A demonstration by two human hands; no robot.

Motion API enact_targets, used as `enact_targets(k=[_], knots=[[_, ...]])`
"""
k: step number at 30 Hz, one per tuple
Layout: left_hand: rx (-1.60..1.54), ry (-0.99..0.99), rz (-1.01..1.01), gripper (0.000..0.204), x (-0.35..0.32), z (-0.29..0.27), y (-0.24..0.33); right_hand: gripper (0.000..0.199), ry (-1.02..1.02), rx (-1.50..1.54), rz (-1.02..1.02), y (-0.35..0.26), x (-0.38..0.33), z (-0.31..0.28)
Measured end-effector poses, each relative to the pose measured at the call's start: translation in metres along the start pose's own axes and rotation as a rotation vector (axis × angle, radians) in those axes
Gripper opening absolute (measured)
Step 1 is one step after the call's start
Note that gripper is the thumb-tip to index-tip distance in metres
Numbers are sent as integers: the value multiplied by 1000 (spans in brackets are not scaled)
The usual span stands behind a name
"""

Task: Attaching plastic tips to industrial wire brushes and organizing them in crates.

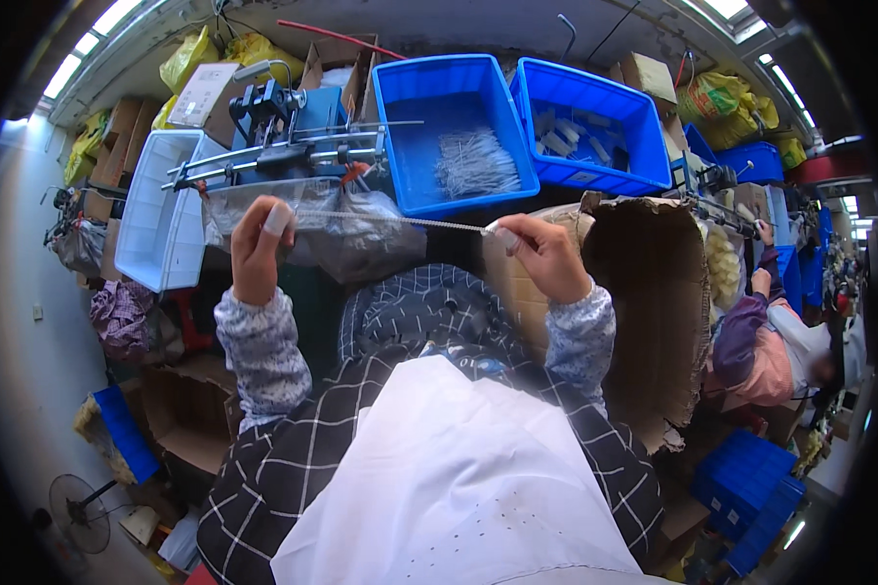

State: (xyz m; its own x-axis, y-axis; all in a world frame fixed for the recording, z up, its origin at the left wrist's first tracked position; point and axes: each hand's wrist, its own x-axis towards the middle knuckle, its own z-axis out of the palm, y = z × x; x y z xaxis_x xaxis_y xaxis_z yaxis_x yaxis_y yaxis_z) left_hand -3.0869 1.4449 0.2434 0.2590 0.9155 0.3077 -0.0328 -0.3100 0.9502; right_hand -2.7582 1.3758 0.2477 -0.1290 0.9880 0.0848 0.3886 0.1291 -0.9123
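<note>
Currently left hand (257, 246) and right hand (546, 255) each pinch one end of a thin silvery beaded cord (400, 221), stretched taut at frame centre below the blue plastic bin (400, 97); keeping the tension even looks sensible.

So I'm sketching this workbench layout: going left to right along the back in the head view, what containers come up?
White crate → clamping machine → blue bin of thin metal pieces → blue bin of pale parts → open cardboard box.
</note>
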Motion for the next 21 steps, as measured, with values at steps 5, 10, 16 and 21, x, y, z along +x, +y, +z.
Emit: enact_targets(k=[5, 10, 16, 21], knots=[[-27, 43, -10, 16, 7, -2, -6, 14, 13, 8, 3, 4, 9, 2], [-80, 5, -77, 15, 5, -6, -9, 15, 17, -15, -3, 5, 5, 3], [23, 75, -23, 15, 3, 1, -8, 16, 11, -8, 5, 9, 7, 5], [17, 79, -43, 15, 2, 2, -6, 16, -23, -24, 27, 9, 7, 5]])
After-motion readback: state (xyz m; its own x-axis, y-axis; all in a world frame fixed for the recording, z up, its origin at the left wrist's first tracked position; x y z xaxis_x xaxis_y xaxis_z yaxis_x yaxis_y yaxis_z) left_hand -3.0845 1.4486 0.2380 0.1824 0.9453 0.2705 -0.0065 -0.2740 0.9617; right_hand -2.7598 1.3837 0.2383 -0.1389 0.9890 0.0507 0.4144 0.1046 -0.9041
